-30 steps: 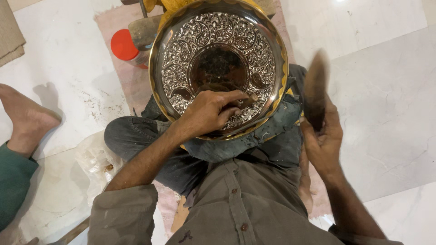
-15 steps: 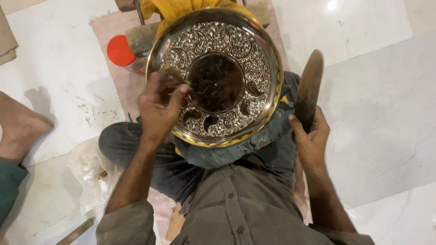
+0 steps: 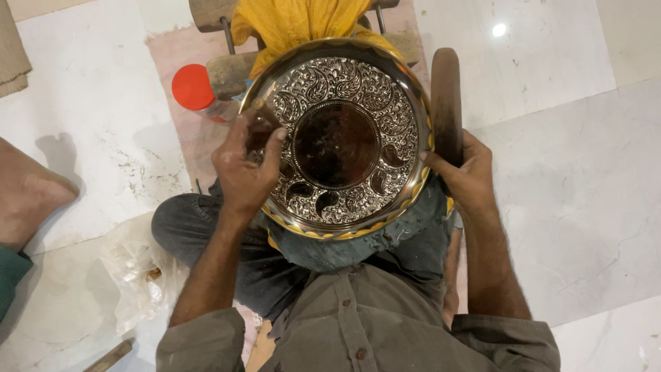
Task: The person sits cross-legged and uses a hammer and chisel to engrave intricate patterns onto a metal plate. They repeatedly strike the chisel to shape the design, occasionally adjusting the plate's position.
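Note:
A large round embossed metal plate [image 3: 385, 96] with a silver floral band, a dark centre and a gold rim rests on my lap, tilted toward me. My left hand [image 3: 244, 172] lies over the plate's left side, fingers closed on a small metal punch [image 3: 265, 114] whose tip stands on the embossed band. My right hand [image 3: 468, 176] is at the plate's right rim and grips a dark wooden mallet [image 3: 446, 96] that points upward beside the plate.
A red-capped jar [image 3: 195, 88] stands on the floor at the upper left. Yellow cloth [image 3: 296, 21] drapes a stool behind the plate. Another person's bare foot [image 3: 27, 193] is at the left edge. A crumpled plastic bag [image 3: 134, 275] lies by my left knee.
My left hand has slid from the plate's lower middle to its left side with the punch. The right hand with the mallet came closer to the rim.

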Available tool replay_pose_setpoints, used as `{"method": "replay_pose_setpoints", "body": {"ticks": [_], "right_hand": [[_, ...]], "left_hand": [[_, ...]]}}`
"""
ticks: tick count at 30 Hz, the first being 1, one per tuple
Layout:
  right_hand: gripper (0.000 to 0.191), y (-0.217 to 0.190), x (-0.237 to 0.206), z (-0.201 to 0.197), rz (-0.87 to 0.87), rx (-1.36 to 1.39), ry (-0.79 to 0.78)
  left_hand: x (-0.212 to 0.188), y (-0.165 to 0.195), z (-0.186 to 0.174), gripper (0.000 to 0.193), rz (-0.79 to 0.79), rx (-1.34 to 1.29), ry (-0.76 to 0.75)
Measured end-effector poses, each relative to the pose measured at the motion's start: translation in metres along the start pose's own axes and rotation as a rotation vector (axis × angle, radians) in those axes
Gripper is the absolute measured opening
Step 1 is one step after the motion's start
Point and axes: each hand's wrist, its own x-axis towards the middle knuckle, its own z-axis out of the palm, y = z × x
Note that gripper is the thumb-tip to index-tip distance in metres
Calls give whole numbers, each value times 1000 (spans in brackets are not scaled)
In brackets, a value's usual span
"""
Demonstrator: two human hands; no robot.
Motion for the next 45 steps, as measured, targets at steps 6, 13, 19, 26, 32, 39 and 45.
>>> {"method": "replay_pose_setpoints", "body": {"ticks": [6,13,19,26,32,39,45], "right_hand": [[33,-8,31,-6,69,-49,-12],[34,-35,89,8,-21,-58,-144],[36,-40,92,18,-74,-147,-109],[34,-11,6,-12,-187,-340,83],[58,-11,-63,-31,-167,-434,58],[59,-31,-97,-30,-202,-771,106],[58,-27,-105,-22,-189,-697,109]], "left_hand": [[-24,6,10,32,-83,45,76],[-77,25,41,34,-177,24,269],[-84,30,44,32,-244,-16,224],[-55,31,21,38,-370,-179,-156],[-14,30,51,44,-180,-220,-595],[21,35,70,49,47,-122,-908],[20,33,71,48,21,-79,-909]]}}
